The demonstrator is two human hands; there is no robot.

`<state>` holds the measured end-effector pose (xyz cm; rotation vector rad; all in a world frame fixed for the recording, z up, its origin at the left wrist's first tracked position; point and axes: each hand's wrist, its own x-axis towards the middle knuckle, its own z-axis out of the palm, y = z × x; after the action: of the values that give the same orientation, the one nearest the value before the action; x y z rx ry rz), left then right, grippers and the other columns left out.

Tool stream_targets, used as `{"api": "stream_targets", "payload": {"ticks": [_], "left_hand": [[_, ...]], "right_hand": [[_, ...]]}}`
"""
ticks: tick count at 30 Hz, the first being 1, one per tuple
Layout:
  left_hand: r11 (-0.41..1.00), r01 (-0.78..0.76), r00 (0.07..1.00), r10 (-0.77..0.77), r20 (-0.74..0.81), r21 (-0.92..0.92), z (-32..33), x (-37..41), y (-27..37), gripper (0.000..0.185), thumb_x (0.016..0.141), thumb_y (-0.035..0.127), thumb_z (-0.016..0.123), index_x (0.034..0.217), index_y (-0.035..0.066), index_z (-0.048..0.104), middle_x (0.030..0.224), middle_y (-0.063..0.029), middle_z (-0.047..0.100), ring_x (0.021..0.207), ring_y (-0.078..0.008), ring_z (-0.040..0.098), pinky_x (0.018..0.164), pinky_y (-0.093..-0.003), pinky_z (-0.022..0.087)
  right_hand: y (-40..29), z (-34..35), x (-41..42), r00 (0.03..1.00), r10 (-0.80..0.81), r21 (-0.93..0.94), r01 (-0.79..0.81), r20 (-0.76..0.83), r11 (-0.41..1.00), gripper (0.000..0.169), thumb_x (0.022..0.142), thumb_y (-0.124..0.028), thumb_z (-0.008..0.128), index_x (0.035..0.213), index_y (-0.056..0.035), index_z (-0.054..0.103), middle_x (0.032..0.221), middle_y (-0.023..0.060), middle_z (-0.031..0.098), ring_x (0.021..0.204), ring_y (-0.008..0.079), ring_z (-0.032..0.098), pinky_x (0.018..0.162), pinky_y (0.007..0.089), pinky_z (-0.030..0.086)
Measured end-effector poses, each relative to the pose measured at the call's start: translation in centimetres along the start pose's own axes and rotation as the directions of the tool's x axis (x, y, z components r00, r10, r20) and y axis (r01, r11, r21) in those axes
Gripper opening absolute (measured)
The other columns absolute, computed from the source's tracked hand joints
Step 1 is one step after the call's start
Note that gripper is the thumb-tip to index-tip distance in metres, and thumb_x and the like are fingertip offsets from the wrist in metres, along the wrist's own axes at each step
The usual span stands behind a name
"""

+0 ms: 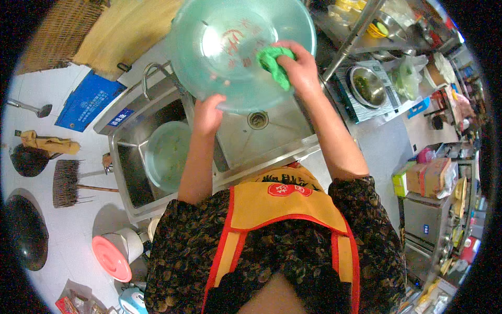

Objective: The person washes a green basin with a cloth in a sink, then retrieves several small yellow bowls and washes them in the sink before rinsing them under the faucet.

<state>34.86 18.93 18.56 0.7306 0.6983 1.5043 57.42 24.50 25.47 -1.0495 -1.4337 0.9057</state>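
Note:
A large translucent green plastic basin (239,90) is held tilted above the right bowl of a stainless steel double sink (270,137). My left hand (208,115) grips its near left rim, with fingertips showing through the plastic. In my right hand (300,68) a bunched bright green cloth (274,64) is pressed against the right side of the basin. Red printed characters mark the basin's bottom. Below it, the sink drain (258,119) is in sight. Another pale green basin (170,157) sits in the left sink bowl, partly hidden by my left forearm.
A curved faucet (151,80) rises behind the left bowl. On the right, a metal bowl (368,87) stands on a cooktop (364,92), beside a metal post (353,37). A broom (66,183), a wok (25,231) and a pink-lidded bin (111,259) are on the left.

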Motion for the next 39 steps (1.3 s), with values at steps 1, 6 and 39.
{"api": "stream_targets", "payload": {"ticks": [1, 6, 39], "left_hand": [[0.997, 0.073, 0.997, -0.073, 0.038, -0.009, 0.5, -0.4, -0.4, 0.058, 0.071, -0.005, 0.052, 0.129, 0.005, 0.046, 0.119, -0.0108, 0.056, 0.11, -0.0241, 0.052, 0.093, -0.039, 0.042], [0.926, 0.217, 0.96, -0.261, 0.104, 0.31, 4.2, -3.8, -1.3, 0.061, 0.069, -0.005, 0.053, 0.129, 0.005, 0.046, 0.118, -0.0073, 0.057, 0.111, -0.0238, 0.052, 0.095, -0.0371, 0.041], [0.658, 0.464, 0.771, -0.63, 0.095, 0.593, 10.9, -6.9, -3.8, 0.063, 0.069, -0.002, 0.046, 0.132, 0.002, 0.038, 0.111, -0.0104, 0.05, 0.098, -0.0213, 0.05, 0.08, -0.0334, 0.044]], "right_hand": [[-0.6, 0.5, 0.6, 0.999, -0.004, 0.092, 0.007, -0.033, 0.996, 0.031, 0.074, -0.005, 0.058, 0.104, -0.0079, 0.066, 0.095, 0.0073, 0.066, 0.089, 0.0174, 0.061, 0.08, 0.0284, 0.049], [-0.9, 4.4, 1.2, 0.997, -0.024, 0.016, 0.022, 0.075, 1.0, 0.032, 0.078, -0.005, 0.059, 0.111, -0.0078, 0.057, 0.102, 0.009, 0.057, 0.086, 0.0213, 0.06, 0.076, 0.0314, 0.049], [6.2, -21.6, -8.5, 0.94, -0.22, -0.789, -0.077, -0.262, 0.609, 0.05, 0.065, -0.025, 0.069, 0.108, -0.0057, 0.052, 0.095, 0.0191, 0.06, 0.089, 0.0369, 0.059, 0.078, 0.0466, 0.048]]}}
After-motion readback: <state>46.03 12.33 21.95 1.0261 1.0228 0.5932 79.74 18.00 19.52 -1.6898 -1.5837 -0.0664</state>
